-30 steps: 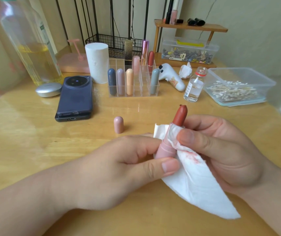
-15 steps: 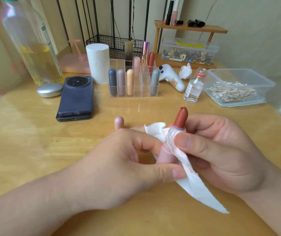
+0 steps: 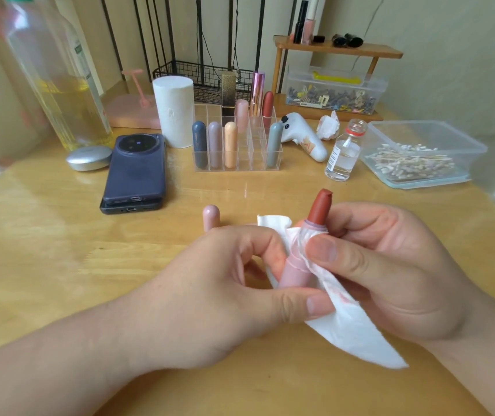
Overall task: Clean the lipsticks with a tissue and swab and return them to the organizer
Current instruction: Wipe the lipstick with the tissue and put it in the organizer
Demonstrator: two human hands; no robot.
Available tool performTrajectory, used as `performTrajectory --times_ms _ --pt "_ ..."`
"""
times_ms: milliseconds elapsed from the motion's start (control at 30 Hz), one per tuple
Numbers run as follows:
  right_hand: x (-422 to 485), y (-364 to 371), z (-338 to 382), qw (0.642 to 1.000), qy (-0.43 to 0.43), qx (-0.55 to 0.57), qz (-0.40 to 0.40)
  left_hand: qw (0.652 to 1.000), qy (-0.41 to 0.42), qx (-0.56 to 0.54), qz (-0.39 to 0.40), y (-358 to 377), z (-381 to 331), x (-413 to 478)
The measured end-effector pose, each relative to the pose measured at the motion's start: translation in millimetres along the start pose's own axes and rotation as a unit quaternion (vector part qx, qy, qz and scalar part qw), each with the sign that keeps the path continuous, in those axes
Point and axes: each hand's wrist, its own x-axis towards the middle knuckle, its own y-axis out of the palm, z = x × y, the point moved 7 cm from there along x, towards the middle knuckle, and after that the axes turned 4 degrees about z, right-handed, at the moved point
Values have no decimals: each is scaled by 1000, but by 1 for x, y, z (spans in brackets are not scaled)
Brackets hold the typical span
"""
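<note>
**My left hand** (image 3: 210, 289): fingers and thumb curled round the pink lipstick (image 3: 295, 268), low on its barrel.
**My right hand** (image 3: 390, 274): thumb pinches the tissue (image 3: 357, 334) onto the collar under the red bullet.
**Change:** the tissue, looser a second ago, now bunches tight. I judge the wipe midway.
**Beyond my hands:** cap (image 3: 211, 216), then organizer (image 3: 240, 157).

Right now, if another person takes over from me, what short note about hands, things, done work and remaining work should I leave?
Left hand grips the open lipstick by its pink tube.
Right hand pinches the tissue round its collar.
Cap stands on the table behind the left hand.
Organizer holds the other lipsticks, with free slots.
Done: tissue has red smears, so wiping has begun.
Left: swab from the box, cap on, put it back.
</note>
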Motion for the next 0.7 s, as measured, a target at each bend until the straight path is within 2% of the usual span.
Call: performTrajectory --times_ms 67,133,333,433,533,700 --pt "1 -2 -1 1000 1 -7 0 997 7 -30 65 5 -1 1" --pt "1 -3 -1 1000 1 3 -3 996 3 -32 87 7 -2 2" --pt "0 -2 0 1000 12 0 -19 998 0 50 -41 -4 -6 2" --pt "1 1 -2 999 17 -25 -11 997 -20 47 -62 -5 -4 0" --pt "1 -6 -2 998 27 -48 -35 998 -24 -22 -48 -3 4 2" --pt "2 -20 -3 995 62 -74 -30 987 -20 -154 -36 -7 11 6"
